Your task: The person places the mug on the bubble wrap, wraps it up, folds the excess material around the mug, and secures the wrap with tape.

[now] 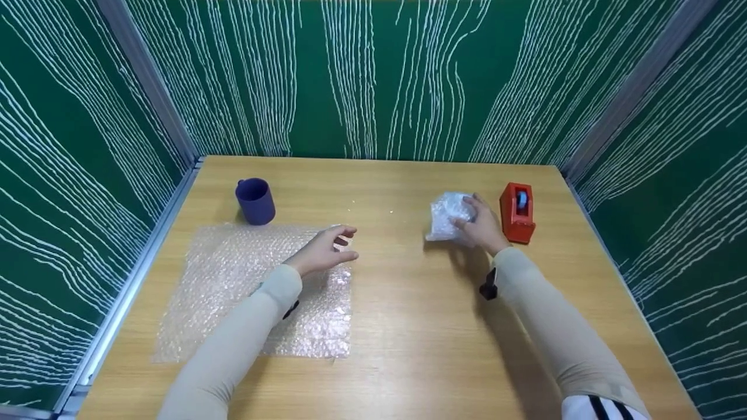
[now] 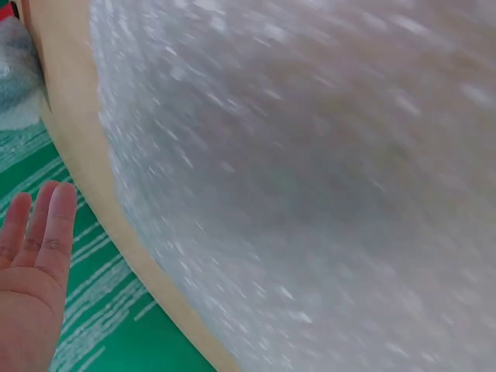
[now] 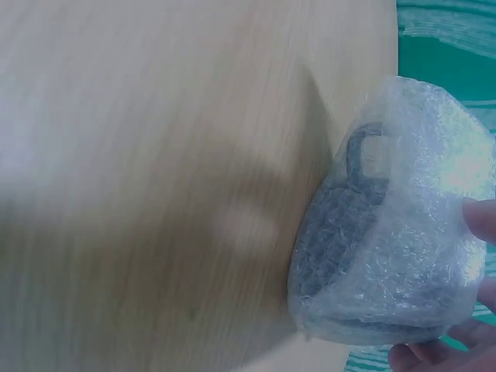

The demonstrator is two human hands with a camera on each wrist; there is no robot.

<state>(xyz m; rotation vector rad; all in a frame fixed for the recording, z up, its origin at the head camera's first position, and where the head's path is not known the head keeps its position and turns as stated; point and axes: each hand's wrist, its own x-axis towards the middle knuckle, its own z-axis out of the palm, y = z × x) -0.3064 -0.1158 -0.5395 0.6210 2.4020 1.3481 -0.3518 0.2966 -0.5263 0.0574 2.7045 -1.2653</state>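
In the head view my right hand (image 1: 483, 226) holds a mug wrapped in bubble wrap (image 1: 448, 214) at the right of the table. The right wrist view shows the dark handle of this wrapped mug (image 3: 364, 159) through the plastic, with the thumb and fingertips at its side. My left hand (image 1: 327, 251) hovers above a flat sheet of bubble wrap (image 1: 233, 280), its fingers loosely bent and holding nothing. A bare purple mug (image 1: 257, 203) stands upright at the sheet's far edge.
A red tape dispenser (image 1: 518, 213) stands just right of the wrapped mug. Small white specks lie on the wooden table (image 1: 402, 350) near its middle. Green panels with white wavy lines (image 1: 373, 76) and metal posts enclose the back and sides.
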